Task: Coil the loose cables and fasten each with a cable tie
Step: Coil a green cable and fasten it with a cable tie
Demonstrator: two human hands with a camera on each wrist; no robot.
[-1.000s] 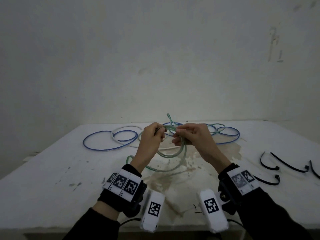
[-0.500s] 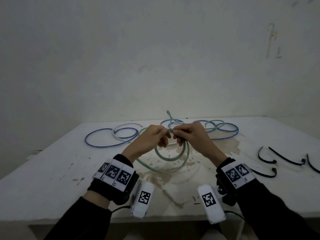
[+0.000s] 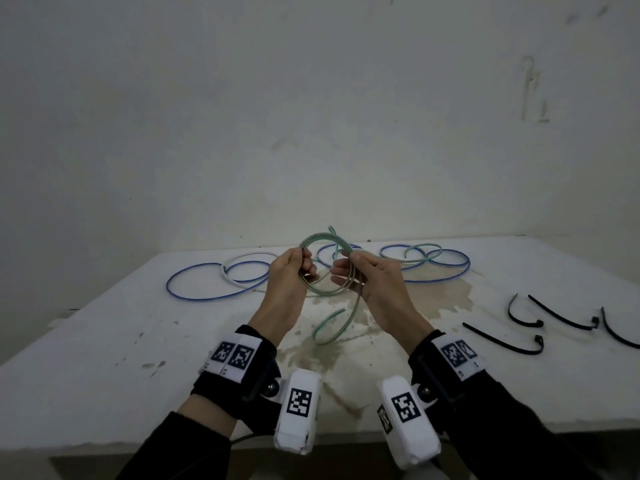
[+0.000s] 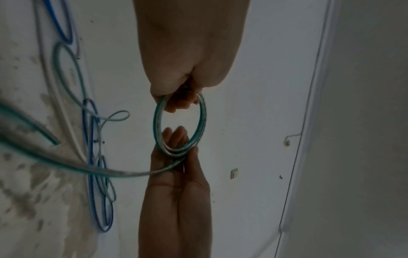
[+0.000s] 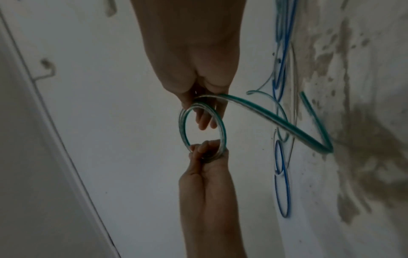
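Observation:
A translucent green cable [image 3: 323, 236] is wound into a small upright coil, held above the middle of the white table [image 3: 104, 341]. My left hand [image 3: 301, 268] grips the coil's left side with curled fingers. My right hand [image 3: 346, 268] pinches its right side between thumb and fingers. The cable's loose tail [image 3: 332, 327] curves down from my right hand toward the table. In the left wrist view the coil [image 4: 157, 118] spans between my left hand [image 4: 176, 97] and my right hand [image 4: 178, 148]. The right wrist view shows the coil [image 5: 182, 125] in the same two-handed hold.
Several black cable ties [image 3: 502, 341] lie at the table's right. A blue cable [image 3: 214, 296] and a white cable [image 3: 239, 265] lie loose at the back left. More blue and green loops [image 3: 443, 268] lie at the back right. A brown stain [image 3: 346, 358] marks the middle.
The green coil went from hanging below my hands to standing upright between them. Both hands rose a little, and the tail is shorter and lifted off the table.

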